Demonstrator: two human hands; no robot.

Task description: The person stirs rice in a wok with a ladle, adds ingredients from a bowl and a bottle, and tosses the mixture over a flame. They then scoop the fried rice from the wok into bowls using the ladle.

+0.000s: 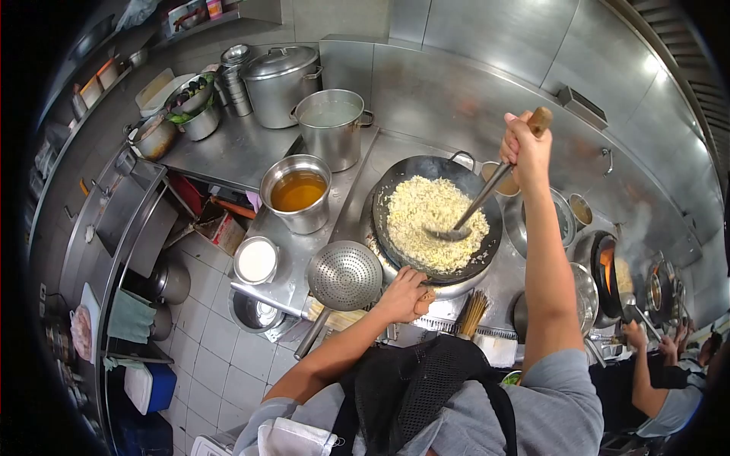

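Note:
My right hand [525, 148] is raised over the stove, wrapped round the upper end of a long ladle [487, 190] with a wooden grip. The ladle's bowl rests in fried rice [426, 216], pale and flecked with yellow egg. This rice lies in a black wok [489, 258] with a loop handle at its far side. My left hand [407, 295] is closed at the wok's near edge, on what looks like its brown handle. A large perforated strainer [344, 275] lies just left of that hand.
Left of the wok are a pot of amber liquid [308, 217], a tall water pot [338, 156] and a white-filled container [255, 260]. A bamboo brush [473, 313] stands right of my left hand. Farther right, a co-worker [661, 380] handles another wok [606, 273].

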